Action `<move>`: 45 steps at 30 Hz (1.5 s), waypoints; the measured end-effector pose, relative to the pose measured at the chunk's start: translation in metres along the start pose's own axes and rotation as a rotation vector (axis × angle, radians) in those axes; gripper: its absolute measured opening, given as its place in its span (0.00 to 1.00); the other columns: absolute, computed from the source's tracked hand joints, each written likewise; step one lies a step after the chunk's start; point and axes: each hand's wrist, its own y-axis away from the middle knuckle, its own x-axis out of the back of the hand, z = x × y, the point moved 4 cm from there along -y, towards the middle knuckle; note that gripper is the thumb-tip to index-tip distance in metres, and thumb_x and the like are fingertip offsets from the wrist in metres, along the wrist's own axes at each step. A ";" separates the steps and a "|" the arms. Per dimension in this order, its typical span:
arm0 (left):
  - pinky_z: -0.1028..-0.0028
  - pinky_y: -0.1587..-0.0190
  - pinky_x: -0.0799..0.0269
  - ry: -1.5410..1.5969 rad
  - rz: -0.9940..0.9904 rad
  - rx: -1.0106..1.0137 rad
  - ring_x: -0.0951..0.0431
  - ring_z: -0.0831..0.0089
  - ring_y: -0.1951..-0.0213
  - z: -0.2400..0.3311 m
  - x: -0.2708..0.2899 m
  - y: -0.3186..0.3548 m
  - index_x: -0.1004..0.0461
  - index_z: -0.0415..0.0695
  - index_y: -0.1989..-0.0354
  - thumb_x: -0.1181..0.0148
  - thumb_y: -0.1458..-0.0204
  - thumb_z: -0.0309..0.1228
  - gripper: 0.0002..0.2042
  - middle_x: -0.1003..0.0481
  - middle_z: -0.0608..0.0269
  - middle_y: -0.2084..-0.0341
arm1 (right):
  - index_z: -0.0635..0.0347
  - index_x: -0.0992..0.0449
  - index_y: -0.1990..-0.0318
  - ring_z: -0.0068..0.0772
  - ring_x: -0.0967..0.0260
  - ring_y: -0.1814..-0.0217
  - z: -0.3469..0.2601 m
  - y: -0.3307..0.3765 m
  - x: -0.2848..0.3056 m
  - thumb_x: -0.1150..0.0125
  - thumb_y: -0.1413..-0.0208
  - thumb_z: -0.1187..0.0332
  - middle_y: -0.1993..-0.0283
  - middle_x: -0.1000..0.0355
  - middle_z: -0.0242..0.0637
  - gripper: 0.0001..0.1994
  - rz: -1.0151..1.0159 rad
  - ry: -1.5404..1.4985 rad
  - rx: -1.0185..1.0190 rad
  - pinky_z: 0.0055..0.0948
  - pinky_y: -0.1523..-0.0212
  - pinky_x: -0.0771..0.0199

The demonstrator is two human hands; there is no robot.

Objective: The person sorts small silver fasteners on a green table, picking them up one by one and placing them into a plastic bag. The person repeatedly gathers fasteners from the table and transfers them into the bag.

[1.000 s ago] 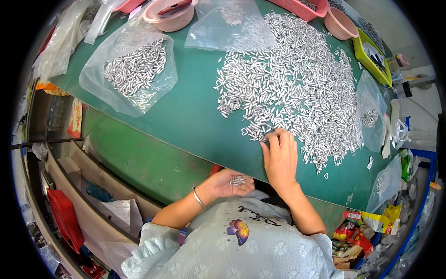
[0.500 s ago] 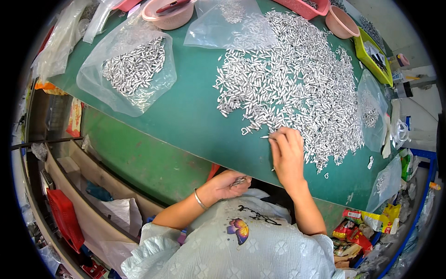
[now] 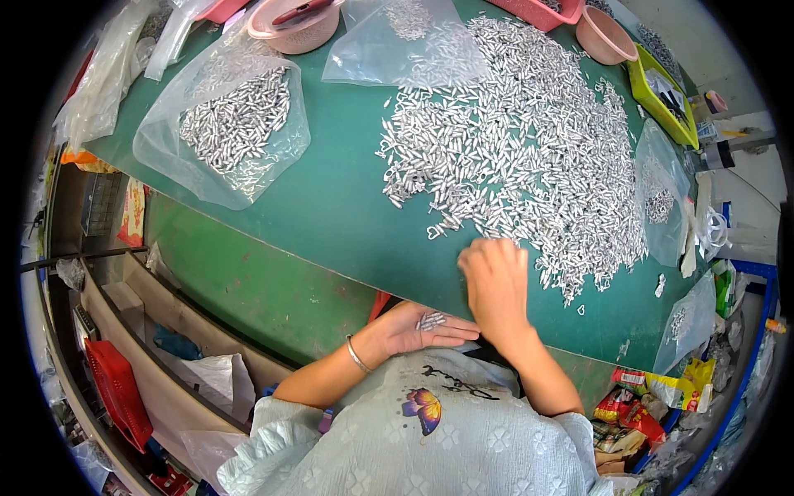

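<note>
My left hand (image 3: 410,330) is held palm up at the table's near edge, fingers stretched out. Several small silver pointed metal pieces (image 3: 431,321) lie on its palm and finger bases. Above the green tabletop, just short of a wide heap of the same silver pieces (image 3: 504,140), is my right hand (image 3: 496,281). Its fingers curl downward and are slightly blurred; whatever is between the fingertips is hidden. A small heart-shaped silver ring (image 3: 432,233) rests at the heap's near left edge.
A clear bag of silver pieces (image 3: 236,120) lies on the left of the green table (image 3: 347,207). Another clear bag (image 3: 405,50) overlaps the heap's far side. Pink bowls (image 3: 608,37) and a yellow-green tray (image 3: 662,95) stand at the back. Drawers (image 3: 165,314) are at lower left.
My right hand has drawn back from the heap's edge, toward me and slightly left. My left hand has uncurled, showing the silver pieces on its palm.
</note>
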 end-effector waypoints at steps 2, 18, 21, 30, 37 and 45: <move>0.60 0.42 0.27 0.165 -0.117 -0.014 0.27 0.48 0.43 -0.004 0.005 0.000 0.37 0.26 0.41 0.60 0.35 0.37 0.24 0.32 0.36 0.43 | 0.60 0.26 0.60 0.41 0.37 0.56 -0.019 0.017 0.006 0.38 0.54 0.70 0.57 0.32 0.37 0.12 -0.156 -0.164 0.094 0.38 0.57 0.41; 0.81 0.77 0.39 0.212 0.071 -0.123 0.40 0.79 0.77 0.003 0.004 0.007 0.33 0.37 0.63 0.49 0.42 0.27 0.05 0.36 0.62 0.76 | 0.61 0.25 0.61 0.43 0.35 0.56 0.025 -0.006 0.012 0.38 0.48 0.75 0.57 0.31 0.39 0.08 0.112 -0.050 -0.078 0.38 0.56 0.36; 0.80 0.74 0.33 0.247 0.036 -0.141 0.33 0.75 0.74 0.000 0.009 0.005 0.32 0.35 0.57 0.50 0.41 0.28 0.09 0.31 0.55 0.72 | 0.61 0.25 0.62 0.43 0.35 0.57 0.027 0.002 0.023 0.37 0.50 0.77 0.59 0.30 0.39 0.07 0.134 -0.075 -0.118 0.37 0.57 0.37; 0.52 0.36 0.36 0.299 -0.426 -0.087 0.34 0.37 0.39 0.010 0.010 0.011 0.41 0.28 0.37 0.63 0.34 0.43 0.28 0.38 0.24 0.42 | 0.61 0.25 0.64 0.41 0.34 0.59 -0.009 0.014 0.022 0.37 0.52 0.78 0.61 0.29 0.38 0.08 0.018 -0.331 -0.016 0.36 0.59 0.39; 0.52 0.37 0.34 0.163 -0.253 -0.102 0.33 0.39 0.39 0.008 0.011 0.011 0.43 0.26 0.36 0.65 0.34 0.45 0.31 0.37 0.24 0.42 | 0.61 0.27 0.59 0.43 0.36 0.56 0.009 0.003 0.031 0.35 0.52 0.75 0.56 0.31 0.41 0.12 0.172 0.016 -0.167 0.40 0.57 0.39; 0.52 0.38 0.34 0.128 -0.091 -0.081 0.33 0.40 0.39 0.011 0.009 0.016 0.41 0.25 0.38 0.63 0.34 0.43 0.29 0.37 0.24 0.42 | 0.64 0.28 0.61 0.48 0.35 0.56 -0.018 -0.010 -0.014 0.37 0.52 0.78 0.60 0.34 0.44 0.10 -0.063 -0.259 -0.024 0.40 0.55 0.33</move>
